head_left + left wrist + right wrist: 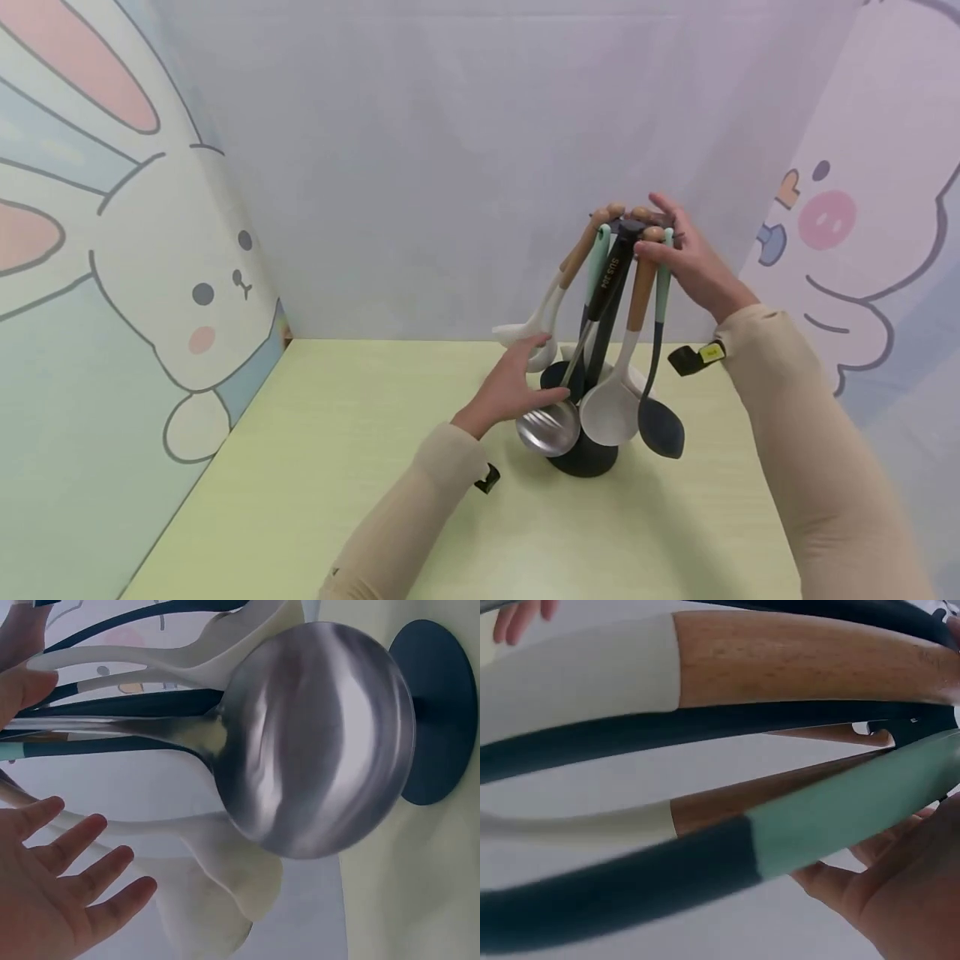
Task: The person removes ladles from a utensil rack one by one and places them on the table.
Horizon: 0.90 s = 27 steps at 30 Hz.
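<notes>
Black stand (pixel 588 462) with hanging utensils (pixel 609 412); left hand (pixel 507 390) spread; right hand (pixel 697 268), grip unclear.

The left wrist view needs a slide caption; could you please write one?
A steel ladle in front of a black base, the left hand open beside it.

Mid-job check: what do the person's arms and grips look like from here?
The left sleeve and right sleeve are beige and long. The left grip and right grip are ungloved. A small black device shows at the left cuff; another black device at the right cuff bears a yellow label.
</notes>
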{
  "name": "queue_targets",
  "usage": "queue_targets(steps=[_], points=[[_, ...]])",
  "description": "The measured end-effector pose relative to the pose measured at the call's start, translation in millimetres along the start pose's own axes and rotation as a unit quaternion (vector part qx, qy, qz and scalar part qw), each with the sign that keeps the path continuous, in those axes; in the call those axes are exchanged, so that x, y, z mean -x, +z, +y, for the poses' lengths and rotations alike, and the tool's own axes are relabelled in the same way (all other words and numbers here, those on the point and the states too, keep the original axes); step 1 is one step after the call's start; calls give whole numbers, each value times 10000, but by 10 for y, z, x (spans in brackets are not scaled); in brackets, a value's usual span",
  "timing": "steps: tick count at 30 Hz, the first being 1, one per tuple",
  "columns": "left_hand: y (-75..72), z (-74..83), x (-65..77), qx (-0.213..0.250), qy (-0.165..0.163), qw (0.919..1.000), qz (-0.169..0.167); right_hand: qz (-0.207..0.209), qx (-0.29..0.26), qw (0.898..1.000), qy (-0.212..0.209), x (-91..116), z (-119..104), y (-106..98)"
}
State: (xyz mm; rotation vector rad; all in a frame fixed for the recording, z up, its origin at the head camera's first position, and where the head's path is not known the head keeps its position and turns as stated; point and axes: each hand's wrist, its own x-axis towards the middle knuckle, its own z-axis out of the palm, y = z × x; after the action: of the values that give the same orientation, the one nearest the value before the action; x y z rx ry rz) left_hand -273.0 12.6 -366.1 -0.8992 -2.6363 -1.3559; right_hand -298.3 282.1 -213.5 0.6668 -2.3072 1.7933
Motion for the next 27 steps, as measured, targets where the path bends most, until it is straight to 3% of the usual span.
queue_targets(steps=[3, 6, 15, 27], points=[[90, 20, -32, 186, -9, 9997, -156, -247, -1053, 9938, -243, -78, 59, 26], [161, 13, -49, 312, 104, 9992, -206, -275, -1554, 9859, -552, -132, 107, 60], [211, -102, -1, 608, 386, 9970, -286, 353, -2092, 9727, -941, -165, 201, 176], [119, -104, 116, 563, 677, 9961, 11, 381, -2442, 9628, -1095, -99, 165, 287]])
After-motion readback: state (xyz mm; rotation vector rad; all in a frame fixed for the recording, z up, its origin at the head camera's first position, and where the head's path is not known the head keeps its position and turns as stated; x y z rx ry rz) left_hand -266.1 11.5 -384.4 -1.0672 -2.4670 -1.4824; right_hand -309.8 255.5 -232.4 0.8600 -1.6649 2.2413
